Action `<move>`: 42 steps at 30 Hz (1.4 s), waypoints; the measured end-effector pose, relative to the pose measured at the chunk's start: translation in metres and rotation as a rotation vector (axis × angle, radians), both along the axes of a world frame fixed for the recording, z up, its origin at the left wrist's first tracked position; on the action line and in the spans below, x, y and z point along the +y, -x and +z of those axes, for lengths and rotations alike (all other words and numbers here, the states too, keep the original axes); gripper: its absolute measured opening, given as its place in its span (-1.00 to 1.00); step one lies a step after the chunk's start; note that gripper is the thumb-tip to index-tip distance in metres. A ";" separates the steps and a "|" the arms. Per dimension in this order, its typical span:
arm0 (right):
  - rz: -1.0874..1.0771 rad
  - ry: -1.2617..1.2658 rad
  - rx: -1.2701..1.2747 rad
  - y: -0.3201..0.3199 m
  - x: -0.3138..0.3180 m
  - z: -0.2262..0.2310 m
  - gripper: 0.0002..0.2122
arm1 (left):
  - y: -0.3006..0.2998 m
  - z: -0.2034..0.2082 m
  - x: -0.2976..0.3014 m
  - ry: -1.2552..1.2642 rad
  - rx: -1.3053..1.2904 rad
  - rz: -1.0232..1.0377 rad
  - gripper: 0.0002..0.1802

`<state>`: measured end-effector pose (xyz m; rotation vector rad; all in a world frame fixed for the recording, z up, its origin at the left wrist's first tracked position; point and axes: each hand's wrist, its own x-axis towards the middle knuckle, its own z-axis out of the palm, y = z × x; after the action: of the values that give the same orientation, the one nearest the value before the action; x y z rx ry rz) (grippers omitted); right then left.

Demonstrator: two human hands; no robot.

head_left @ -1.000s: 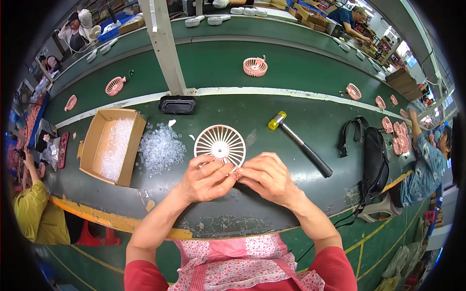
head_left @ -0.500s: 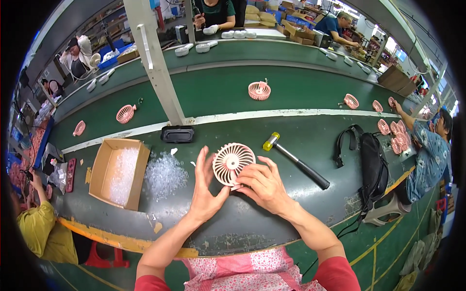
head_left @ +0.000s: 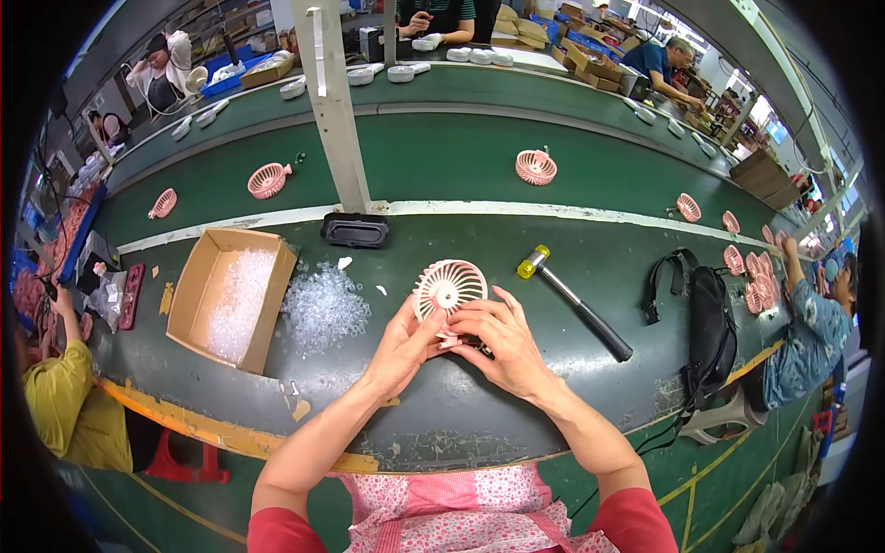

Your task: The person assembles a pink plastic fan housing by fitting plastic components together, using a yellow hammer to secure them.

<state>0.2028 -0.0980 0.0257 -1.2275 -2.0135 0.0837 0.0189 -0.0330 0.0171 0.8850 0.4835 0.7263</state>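
A pink slotted fan housing [head_left: 450, 285] is held up in front of me, its round ribbed face toward me. My left hand [head_left: 398, 352] is closed on its lower left side, the thumb pressed near the bottom rim. From the right, my right hand [head_left: 505, 345] pinches at the housing's lower edge, where a small pale part shows between the fingers. The fingertips hide most of that spot. Right of my hands lies a mallet [head_left: 581, 308] with a yellow head and black grip. To the left is a pile of small clear plastic pieces [head_left: 324, 306].
A cardboard box [head_left: 277, 309] of clear pieces stands at left, a black tray [head_left: 355, 230] behind the pile. Pink housings [head_left: 536, 167] lie on the green belt [head_left: 442, 147]. A black bag [head_left: 712, 323] lies at right, near a co-worker [head_left: 811, 323]. A metal post [head_left: 336, 120] rises ahead.
My left hand has come from beside the housing, fingers spread, to grip its lower edge. The right hand has shifted slightly at the bottom rim. My view has turned a little left.
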 end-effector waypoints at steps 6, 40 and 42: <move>0.006 -0.030 0.070 0.006 -0.002 0.005 -0.72 | 0.000 0.000 0.001 0.043 -0.206 -0.080 -0.37; -0.068 -0.102 0.000 0.011 -0.003 -0.003 -0.69 | 0.002 -0.007 0.008 0.110 -0.264 -0.084 -0.37; -0.029 -0.100 -0.006 0.012 -0.002 0.001 -0.69 | 0.003 -0.006 0.008 0.108 -0.268 -0.083 -0.37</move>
<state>0.1904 -0.1004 0.0269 -1.1950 -1.9797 -0.0340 0.0156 -0.0249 0.0111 0.6900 0.2438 0.7233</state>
